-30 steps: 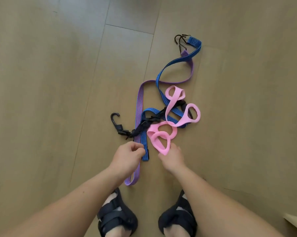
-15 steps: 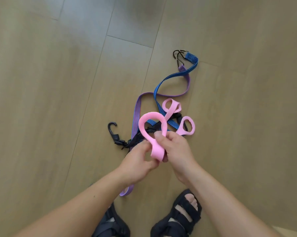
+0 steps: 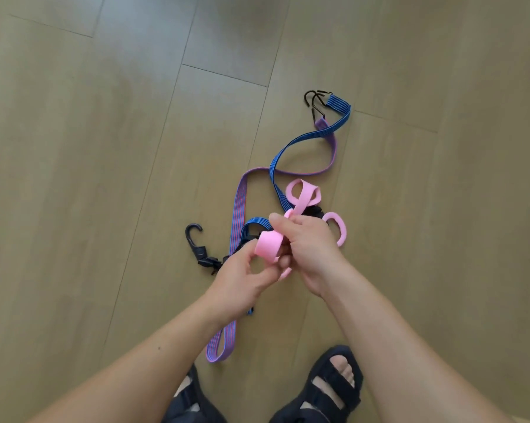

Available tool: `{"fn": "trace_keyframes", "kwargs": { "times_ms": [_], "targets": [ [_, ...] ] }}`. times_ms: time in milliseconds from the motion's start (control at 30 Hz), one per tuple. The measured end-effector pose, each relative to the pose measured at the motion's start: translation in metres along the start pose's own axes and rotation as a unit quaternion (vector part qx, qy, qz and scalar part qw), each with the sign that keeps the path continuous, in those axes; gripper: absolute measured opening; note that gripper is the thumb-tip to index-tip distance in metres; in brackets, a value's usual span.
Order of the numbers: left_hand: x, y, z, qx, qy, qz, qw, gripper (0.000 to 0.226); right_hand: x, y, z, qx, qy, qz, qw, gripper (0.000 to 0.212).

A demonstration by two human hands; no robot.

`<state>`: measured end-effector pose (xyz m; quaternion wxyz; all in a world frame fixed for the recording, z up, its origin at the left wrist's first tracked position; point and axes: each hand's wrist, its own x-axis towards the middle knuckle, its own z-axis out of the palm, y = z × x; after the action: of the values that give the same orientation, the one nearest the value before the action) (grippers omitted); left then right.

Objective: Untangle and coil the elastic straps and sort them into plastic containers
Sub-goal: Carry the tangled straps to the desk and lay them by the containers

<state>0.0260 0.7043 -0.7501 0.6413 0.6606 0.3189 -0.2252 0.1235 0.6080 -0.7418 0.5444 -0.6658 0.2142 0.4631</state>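
1. Left hand (image 3: 242, 277) fingers pinch the pink strap (image 3: 268, 247) at its rolled end above the floor (image 3: 104, 178); right hand (image 3: 314, 248) fingers curl round it.
2. Its far loops lie tangled over the blue strap (image 3: 300, 141) and purple strap (image 3: 240, 206), with the black hook (image 3: 193, 232) beside them.

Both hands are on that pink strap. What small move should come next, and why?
Probably wrap one more turn onto the roll. The left hand and right hand pinch a small coil of the pink strap, while the rest of it lies uncoiled on the floor by the blue strap.
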Motion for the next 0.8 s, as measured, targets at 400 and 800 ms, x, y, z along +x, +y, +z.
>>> {"fn": "trace_keyframes", "kwargs": {
  "times_ms": [400, 800],
  "targets": [
    [-0.017, -0.024, -0.019, -0.012, 0.058, -0.087, 0.994, 0.02, 0.075, 0.065, -0.024, -0.499, 0.113, -0.029, 0.858, 0.031],
    [-0.053, 0.045, -0.026, -0.016, 0.074, -0.067, 0.995, 0.015, -0.003, 0.009, -0.033, -0.275, 0.124, -0.11, 0.947, 0.016]
  ]
}}
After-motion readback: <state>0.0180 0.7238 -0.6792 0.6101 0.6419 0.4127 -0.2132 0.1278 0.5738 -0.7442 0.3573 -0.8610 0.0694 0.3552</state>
